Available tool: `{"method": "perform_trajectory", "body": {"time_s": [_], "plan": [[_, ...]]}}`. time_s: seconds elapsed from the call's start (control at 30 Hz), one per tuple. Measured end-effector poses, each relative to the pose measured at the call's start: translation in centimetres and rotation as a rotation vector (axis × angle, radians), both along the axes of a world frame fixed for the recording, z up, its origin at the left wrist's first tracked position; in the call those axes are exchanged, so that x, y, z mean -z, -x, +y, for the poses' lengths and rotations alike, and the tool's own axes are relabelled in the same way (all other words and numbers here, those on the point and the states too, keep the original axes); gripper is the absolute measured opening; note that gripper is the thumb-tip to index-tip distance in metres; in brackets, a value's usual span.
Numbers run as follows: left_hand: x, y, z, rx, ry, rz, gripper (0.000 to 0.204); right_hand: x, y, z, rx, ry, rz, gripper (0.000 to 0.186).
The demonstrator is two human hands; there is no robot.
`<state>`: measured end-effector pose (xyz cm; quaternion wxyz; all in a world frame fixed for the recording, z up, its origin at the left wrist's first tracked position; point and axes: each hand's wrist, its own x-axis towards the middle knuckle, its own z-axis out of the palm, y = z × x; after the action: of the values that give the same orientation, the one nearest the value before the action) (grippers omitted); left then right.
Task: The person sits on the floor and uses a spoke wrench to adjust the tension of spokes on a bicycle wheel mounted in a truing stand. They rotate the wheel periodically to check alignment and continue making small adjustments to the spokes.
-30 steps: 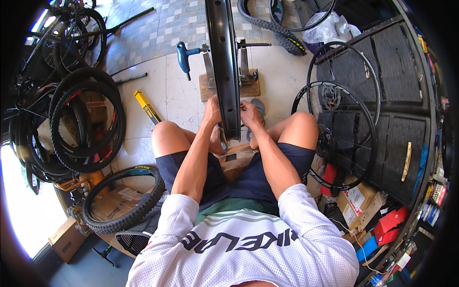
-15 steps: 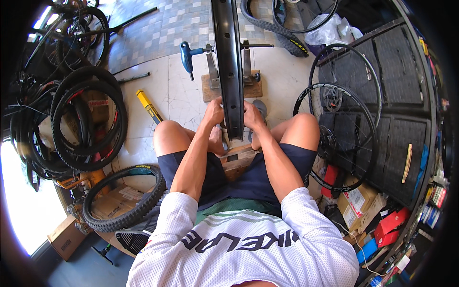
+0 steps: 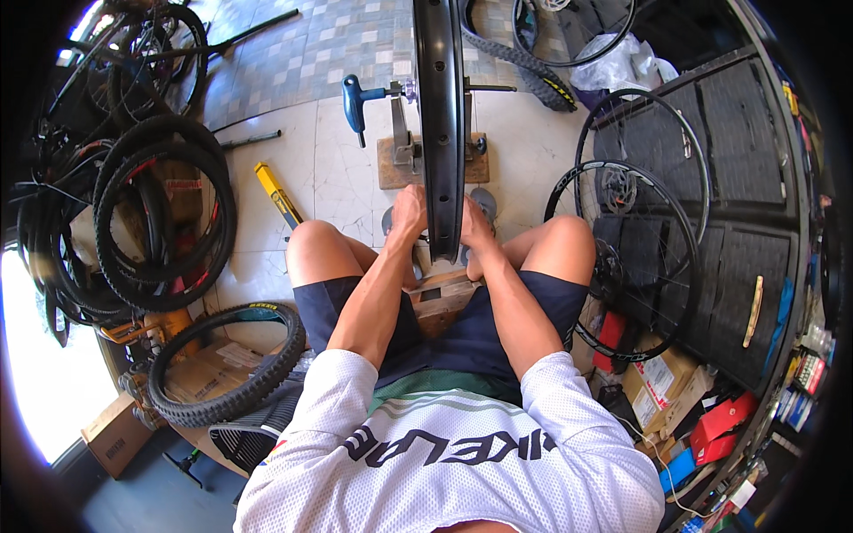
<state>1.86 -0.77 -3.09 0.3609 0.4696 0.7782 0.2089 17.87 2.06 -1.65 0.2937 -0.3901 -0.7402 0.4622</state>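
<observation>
A black bicycle rim (image 3: 442,115) stands upright, edge-on before me, in a metal wheel truing stand (image 3: 402,133) on a wooden base (image 3: 389,174). Low on the rim's left side, my left hand (image 3: 410,211) is closed with its fingers curled; what they grip is hidden. My right hand (image 3: 475,224) is at the opposite side, bent inward and partly covered by the rim, its fingertips out of sight. A blue-handled tool (image 3: 354,105) sticks out left at axle height. To the right of the rim a thin dark rod (image 3: 491,88) extends.
Tyres (image 3: 227,169) and bicycles crowd the left. A loose knobbly tyre (image 3: 191,410) lies by my left knee, near a yellow box (image 3: 277,194). Two spoked wheels (image 3: 684,253) lean against black cabinets (image 3: 737,284) on the right. Cartons (image 3: 657,386) lie beside them.
The rim appears shifted slightly right and stands straighter in view. My left hand has turned, showing more of its back. More of my right hand is now behind the rim.
</observation>
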Motion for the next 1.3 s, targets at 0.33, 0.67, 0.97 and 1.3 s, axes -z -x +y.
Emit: {"method": "perform_trajectory", "body": {"time_s": [0.33,0.67,0.97,1.3], "plan": [[-3.3,2.4,0.1,0.205,-0.147,-0.152,0.028,-1.5,-0.3,-0.2,-0.028,0.104,-0.056,0.019],[-1.8,0.5,0.5,0.159,-0.148,-0.07,0.02,0.9,-0.4,-0.1,0.031,0.013,-0.006,0.028],[-3.4,1.6,0.5,0.039,-0.212,-0.102,0.03,1.7,-0.2,0.0,-0.027,0.021,-0.031,0.024],[-11.4,1.9,-1.3,0.003,-0.383,-0.386,0.048,0.0,0.5,0.2,0.029,0.527,-0.035,0.027]]}}
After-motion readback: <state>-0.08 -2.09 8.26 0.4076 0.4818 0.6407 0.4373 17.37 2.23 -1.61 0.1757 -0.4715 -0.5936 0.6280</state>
